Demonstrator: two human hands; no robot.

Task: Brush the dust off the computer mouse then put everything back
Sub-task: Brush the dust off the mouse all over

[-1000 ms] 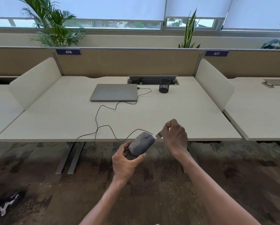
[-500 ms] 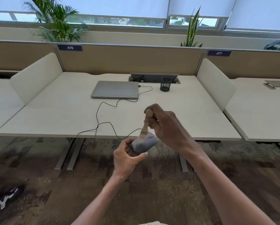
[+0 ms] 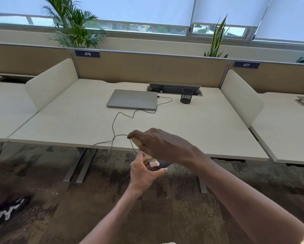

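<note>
My left hand (image 3: pixel 144 171) grips a dark grey wired computer mouse (image 3: pixel 162 165) in front of the desk edge, over the floor. Most of the mouse is hidden behind my hands. My right hand (image 3: pixel 162 147) is closed on the wooden handle of a small brush (image 3: pixel 145 152). Its pale bristles (image 3: pixel 154 163) rest on the mouse's top. The mouse's black cable (image 3: pixel 113 127) runs across the desk (image 3: pixel 77 120) to a closed silver laptop (image 3: pixel 132 99).
A black mesh pen cup (image 3: pixel 186 95) stands right of the laptop by the cable hatch (image 3: pixel 174 88). White side dividers (image 3: pixel 241 97) flank the desk. A dark shoe (image 3: pixel 7 211) lies on the carpet at lower left. Desk legs (image 3: pixel 79 166) stand below.
My right hand swung the brush from the mouse's right side over its top, and the handle now tilts left. The view shifted closer and slightly rightward.
</note>
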